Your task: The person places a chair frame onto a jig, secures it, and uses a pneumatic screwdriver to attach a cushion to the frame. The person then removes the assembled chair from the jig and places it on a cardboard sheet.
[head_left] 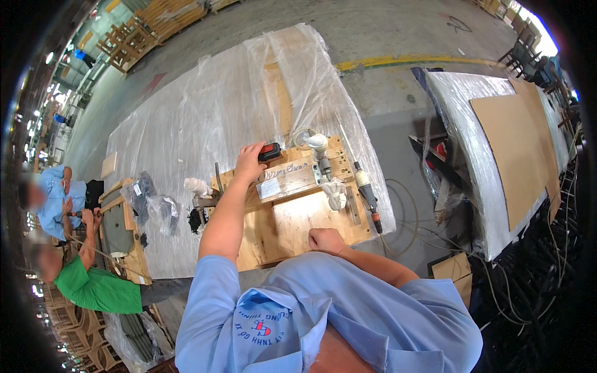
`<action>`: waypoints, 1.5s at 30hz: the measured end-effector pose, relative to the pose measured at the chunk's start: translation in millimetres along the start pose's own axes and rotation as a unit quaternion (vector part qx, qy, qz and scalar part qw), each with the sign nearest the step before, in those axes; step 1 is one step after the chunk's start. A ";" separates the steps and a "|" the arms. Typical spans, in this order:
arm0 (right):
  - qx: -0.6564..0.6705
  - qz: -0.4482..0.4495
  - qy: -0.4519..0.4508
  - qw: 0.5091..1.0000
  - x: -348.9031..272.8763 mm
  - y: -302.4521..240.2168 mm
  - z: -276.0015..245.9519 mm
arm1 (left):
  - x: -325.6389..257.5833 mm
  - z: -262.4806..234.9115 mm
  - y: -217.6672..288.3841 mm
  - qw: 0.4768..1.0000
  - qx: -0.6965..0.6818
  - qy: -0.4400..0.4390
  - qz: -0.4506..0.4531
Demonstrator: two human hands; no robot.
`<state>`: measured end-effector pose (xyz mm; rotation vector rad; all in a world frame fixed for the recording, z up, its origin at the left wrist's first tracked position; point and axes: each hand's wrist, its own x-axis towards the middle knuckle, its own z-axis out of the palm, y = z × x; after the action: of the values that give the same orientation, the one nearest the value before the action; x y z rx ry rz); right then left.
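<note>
My left hand (250,163) reaches forward over a wooden jig board (292,214) and closes on a small black and red handle (270,151) at the board's far edge. My right hand (324,239) is a closed fist resting on the near part of the same board, with nothing visible in it. On the board lie a white fitting (318,143), a crumpled white rag (336,193) and a pneumatic screwdriver (366,194) with a hose along the right edge. The board sits on a plastic-wrapped table (205,112).
Dark parts in clear bags (149,202) lie left of the board. Two other people (74,261) work at the left over a wooden frame. A second wrapped table with brown cardboard (516,149) stands right. Cables trail on the concrete floor. Stacked wooden frames fill the far left.
</note>
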<state>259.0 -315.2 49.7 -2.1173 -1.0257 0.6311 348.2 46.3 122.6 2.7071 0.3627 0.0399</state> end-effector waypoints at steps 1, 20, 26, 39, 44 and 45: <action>-0.001 0.000 0.000 1.000 -0.2 0.0 -0.5 | -1.2 0.1 0.7 1.000 0.004 -0.001 -0.013; -0.025 -0.027 0.045 0.998 0.4 3.9 6.0 | -8.7 10.6 1.7 0.994 -0.041 0.082 -0.051; 0.001 0.007 -0.002 1.000 0.0 -1.2 0.1 | -4.4 18.8 -12.8 0.995 -0.027 0.083 -0.042; -0.009 0.004 0.008 1.000 -1.0 1.0 2.0 | -31.1 -76.5 120.3 0.904 -0.094 0.389 0.149; -0.007 0.005 0.002 1.000 -1.2 -1.4 0.7 | -56.8 -145.9 173.7 0.843 -0.083 0.453 0.280; -0.004 0.008 0.001 1.000 -0.7 -1.3 1.3 | -60.5 -153.4 178.8 0.835 -0.083 0.459 0.293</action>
<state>257.1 -314.7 49.9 -2.1357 -1.0127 0.6346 321.4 -67.2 336.0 2.3205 -0.2338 1.4859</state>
